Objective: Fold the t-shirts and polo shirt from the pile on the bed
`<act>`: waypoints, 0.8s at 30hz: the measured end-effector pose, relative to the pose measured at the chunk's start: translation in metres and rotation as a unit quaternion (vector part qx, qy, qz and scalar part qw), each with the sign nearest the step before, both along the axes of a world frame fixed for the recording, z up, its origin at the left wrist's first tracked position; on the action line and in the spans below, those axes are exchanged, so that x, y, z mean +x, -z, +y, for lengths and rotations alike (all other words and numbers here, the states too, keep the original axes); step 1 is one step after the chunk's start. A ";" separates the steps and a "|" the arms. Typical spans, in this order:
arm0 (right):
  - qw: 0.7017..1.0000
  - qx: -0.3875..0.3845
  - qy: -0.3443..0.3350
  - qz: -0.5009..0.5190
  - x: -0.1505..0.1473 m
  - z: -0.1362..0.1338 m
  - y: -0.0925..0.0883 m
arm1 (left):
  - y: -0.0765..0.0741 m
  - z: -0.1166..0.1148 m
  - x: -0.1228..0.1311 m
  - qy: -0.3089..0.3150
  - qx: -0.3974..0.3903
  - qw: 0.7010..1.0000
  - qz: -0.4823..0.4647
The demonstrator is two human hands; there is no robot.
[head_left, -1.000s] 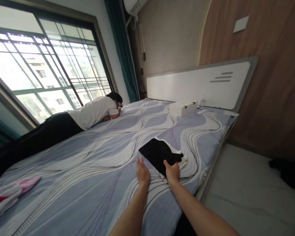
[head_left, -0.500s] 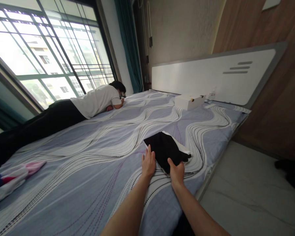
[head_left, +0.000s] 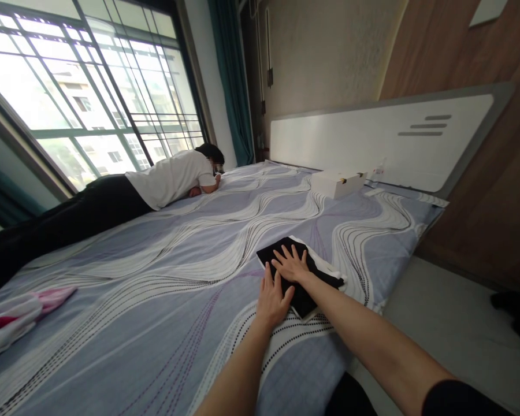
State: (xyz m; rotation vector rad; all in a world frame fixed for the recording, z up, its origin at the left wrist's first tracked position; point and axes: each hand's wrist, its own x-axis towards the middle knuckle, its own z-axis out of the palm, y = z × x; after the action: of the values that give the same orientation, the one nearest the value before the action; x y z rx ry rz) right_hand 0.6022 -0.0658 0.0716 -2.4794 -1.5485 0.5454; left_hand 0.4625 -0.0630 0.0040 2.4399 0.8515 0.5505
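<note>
A folded black garment (head_left: 305,301) lies on the patterned bed sheet, with white cloth (head_left: 323,263) showing along its far right edge. What kind of garment it is I cannot tell. My right hand (head_left: 291,264) rests flat on top of the black cloth with its fingers spread. At the near left edge of the bundle, my left hand (head_left: 272,297) lies with fingers stretched out, touching the cloth. Neither hand grips anything.
A person in a white shirt (head_left: 169,179) lies along the far left side of the bed. Near the white headboard (head_left: 351,138) stand a white box (head_left: 331,186) and a small clear bottle (head_left: 379,172). Colourful clothing (head_left: 26,312) lies at the left. The bed's edge drops to the floor at right.
My right hand has moved from the garment's near right edge onto its top, fingers now spread. My left hand has shifted slightly over the cloth's edge. The garment lies flatter.
</note>
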 end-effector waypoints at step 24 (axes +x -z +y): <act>0.981 0.081 0.162 -0.071 -0.002 -0.071 0.030 | 0.002 -0.002 0.003 -0.017 0.012 1.000 0.010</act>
State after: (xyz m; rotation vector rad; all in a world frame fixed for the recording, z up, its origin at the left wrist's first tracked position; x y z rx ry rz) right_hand 0.5999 -0.1363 0.0413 -2.6120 -1.1407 0.1858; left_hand 0.4659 -0.0647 0.0016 2.4608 0.9021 0.5524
